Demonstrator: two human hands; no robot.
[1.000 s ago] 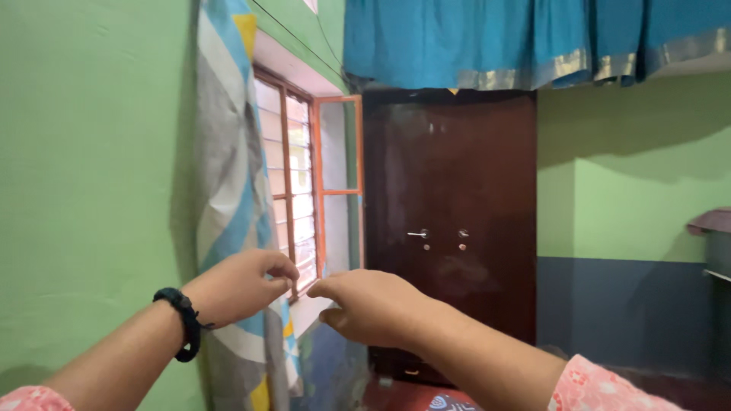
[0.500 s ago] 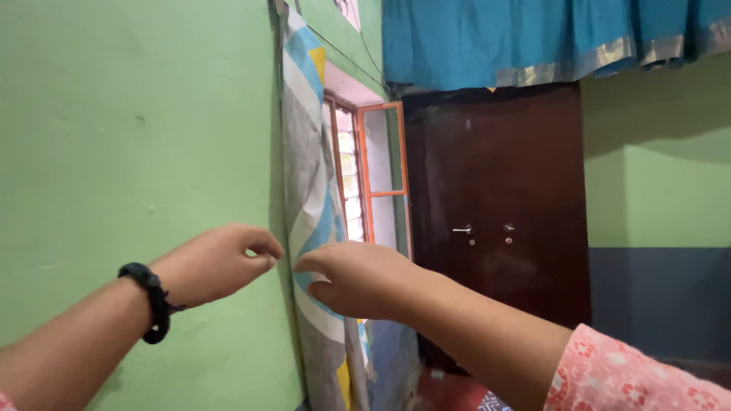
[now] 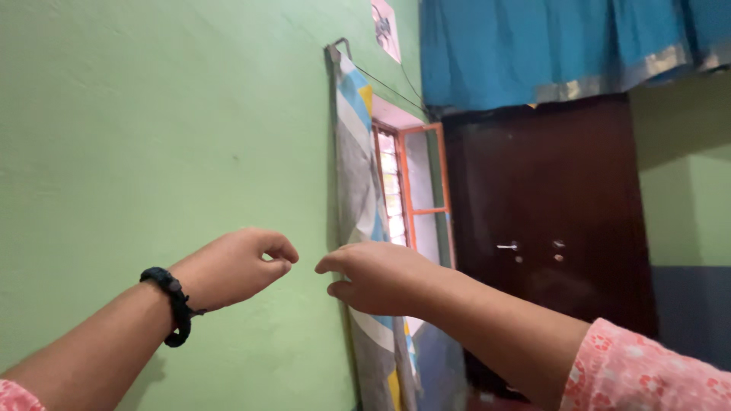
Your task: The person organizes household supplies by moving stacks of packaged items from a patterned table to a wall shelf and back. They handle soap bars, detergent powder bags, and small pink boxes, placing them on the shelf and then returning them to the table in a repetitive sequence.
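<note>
A plain green wall [image 3: 114, 137] is seen filling the left of the view, and against it the left hand [image 3: 232, 268] is held up at chest height, a black braided band [image 3: 173, 304] worn on its wrist; the thumb and forefinger are curled toward each other until the tips almost meet, yet nothing can be made out between them, so the pinch is judged empty or closed on something too fine to be seen. Just to the right, across a narrow gap, the right hand [image 3: 377, 278] is raised to the same level, knuckles up, fingers bent downward and loosely drawn in; whether cloth is caught beneath them cannot be told, since the fingertips are hidden by the hand itself. Directly behind that hand the curtain [image 3: 354, 175] is found, a gathered length of grey, blue, white and yellow fabric hung flat beside the wall from a thin wire [image 3: 388, 82] hooked high up, presumably bunched to this side so the window is left uncovered. Further right, the orange-framed window [image 3: 407, 190] is shown with one shutter swung inward and daylight let through. Beyond it a dark brown double door [image 3: 548, 228] is kept shut, and a blue drape with a shiny border [image 3: 563, 46] is strung overhead
</note>
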